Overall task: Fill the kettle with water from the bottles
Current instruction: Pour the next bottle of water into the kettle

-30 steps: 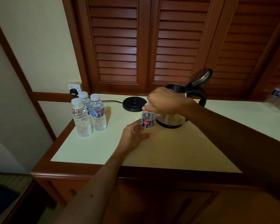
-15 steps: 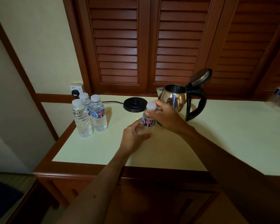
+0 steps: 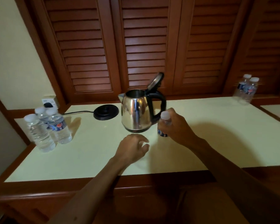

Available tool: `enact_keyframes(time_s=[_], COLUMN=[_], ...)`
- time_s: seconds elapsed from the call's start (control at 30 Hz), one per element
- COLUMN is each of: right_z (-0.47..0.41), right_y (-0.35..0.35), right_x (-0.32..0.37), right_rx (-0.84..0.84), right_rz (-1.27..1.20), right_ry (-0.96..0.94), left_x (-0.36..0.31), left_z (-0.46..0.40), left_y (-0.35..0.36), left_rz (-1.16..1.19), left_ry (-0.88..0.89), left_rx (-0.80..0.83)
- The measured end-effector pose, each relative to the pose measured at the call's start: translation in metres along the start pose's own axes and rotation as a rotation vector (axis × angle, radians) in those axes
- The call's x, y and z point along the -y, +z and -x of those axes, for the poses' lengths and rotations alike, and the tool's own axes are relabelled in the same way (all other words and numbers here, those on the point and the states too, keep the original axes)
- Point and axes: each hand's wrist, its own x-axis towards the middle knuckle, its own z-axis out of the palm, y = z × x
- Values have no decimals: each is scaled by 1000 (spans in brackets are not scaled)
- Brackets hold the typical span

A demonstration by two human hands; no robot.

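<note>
A steel kettle (image 3: 137,113) with a black handle stands mid-table, its lid tipped open. Just right of it, my right hand (image 3: 178,126) grips a small capped water bottle (image 3: 164,122) around its upper body; the cap shows above my fingers. My left hand (image 3: 132,149) hovers low over the table in front of the kettle, fingers loosely curled, holding nothing. Three capped water bottles (image 3: 48,130) stand grouped at the left end of the table.
The kettle's black base (image 3: 106,112) sits left of the kettle, its cord running to a wall socket (image 3: 48,102). Two more bottles (image 3: 247,89) stand at the far right corner. Louvred wooden doors back the cream tabletop (image 3: 217,135).
My right hand has carried the small bottle from in front of the kettle to its right side. My left hand has let go of the bottle and stays low over the table.
</note>
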Motion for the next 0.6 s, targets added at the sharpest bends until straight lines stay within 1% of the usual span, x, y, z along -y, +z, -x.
enact_keyframes(time_s=[0.07, 0.23, 0.33, 0.43, 0.6], right_z=[6, 26, 32, 32, 14], right_y=[-33, -127, -180, -228, -287], right_x=[-26, -93, -138, -185, -257], right_rx=[1, -41, -89, -153, -319], right_rz=[71, 92, 36, 22, -14], right_ry=[-6, 55, 78, 114, 220], left_x=[-35, -123, -169, -210, -256], left_z=[-22, -82, -121, -158, -207], left_y=[21, 83, 120, 154, 192], left_rz=[18, 42, 91, 103, 83], left_ry=[56, 135, 121, 110, 68], left_rx=[10, 53, 107, 125, 139])
